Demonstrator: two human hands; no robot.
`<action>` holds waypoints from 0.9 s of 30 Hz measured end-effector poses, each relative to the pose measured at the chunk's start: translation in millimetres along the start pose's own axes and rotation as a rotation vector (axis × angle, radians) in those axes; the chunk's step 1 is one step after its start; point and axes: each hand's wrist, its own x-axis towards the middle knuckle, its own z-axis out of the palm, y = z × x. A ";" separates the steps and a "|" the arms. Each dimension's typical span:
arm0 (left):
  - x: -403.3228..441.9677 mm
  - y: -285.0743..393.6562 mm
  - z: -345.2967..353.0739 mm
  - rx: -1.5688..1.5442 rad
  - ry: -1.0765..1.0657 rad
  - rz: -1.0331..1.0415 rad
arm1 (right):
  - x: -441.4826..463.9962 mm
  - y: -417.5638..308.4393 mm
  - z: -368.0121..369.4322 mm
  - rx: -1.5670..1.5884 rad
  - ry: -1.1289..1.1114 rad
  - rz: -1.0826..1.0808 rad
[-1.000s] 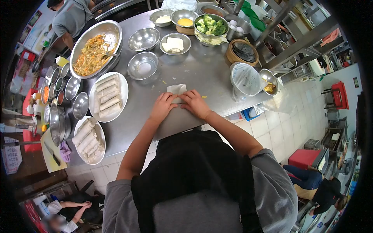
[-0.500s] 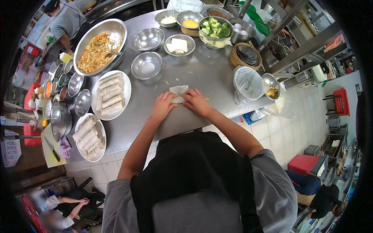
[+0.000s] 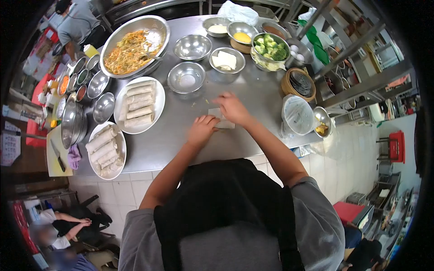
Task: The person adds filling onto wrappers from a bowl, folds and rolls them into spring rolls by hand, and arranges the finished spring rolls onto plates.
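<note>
Head view: the left hand is resting half-curled at the left side of the wrapper, the loosely bent right hand is hanging over its far part, and whether either is gripping it I cannot tell; light, even fingertip pressure should be keeping it flat and untorn. Left of the left hand, two plates are holding rolls; beyond them a big bowl is holding filling, and beyond the right hand a small bowl is holding pale slabs.
</note>
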 end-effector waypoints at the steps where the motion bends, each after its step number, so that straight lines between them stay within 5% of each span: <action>1: -0.9 2.4 1.7 0.002 0.008 -0.013 | 22.2 -5.4 -1.4 -0.030 0.014 -0.047; 10: -10.3 12.5 18.1 0.108 0.126 -0.012 | 160.6 -11.1 67.9 -0.552 -0.300 0.018; 13: -13.4 14.2 17.8 0.086 0.123 -0.034 | 186.7 11.6 73.2 -0.134 -0.497 -0.083; 16: -14.1 15.5 20.6 0.095 0.111 -0.047 | 176.6 19.4 47.8 0.708 -0.419 0.293; 18: -13.5 15.1 19.4 0.105 0.096 -0.044 | 152.7 23.0 23.5 0.991 -0.517 0.451; 20: -12.5 14.9 17.4 0.109 0.092 -0.040 | 110.7 3.4 -15.0 0.648 -0.636 0.399; 22: -11.2 16.7 15.4 0.106 0.098 -0.038 | 61.7 49.6 9.5 0.592 -0.644 -0.004; 25: -10.5 17.9 14.0 0.099 0.071 -0.043 | 0.8 65.3 23.3 -0.029 -0.358 -0.268; 27: -12.3 17.6 18.6 0.134 0.124 -0.033 | -12.4 41.5 9.9 -0.277 -0.418 -0.250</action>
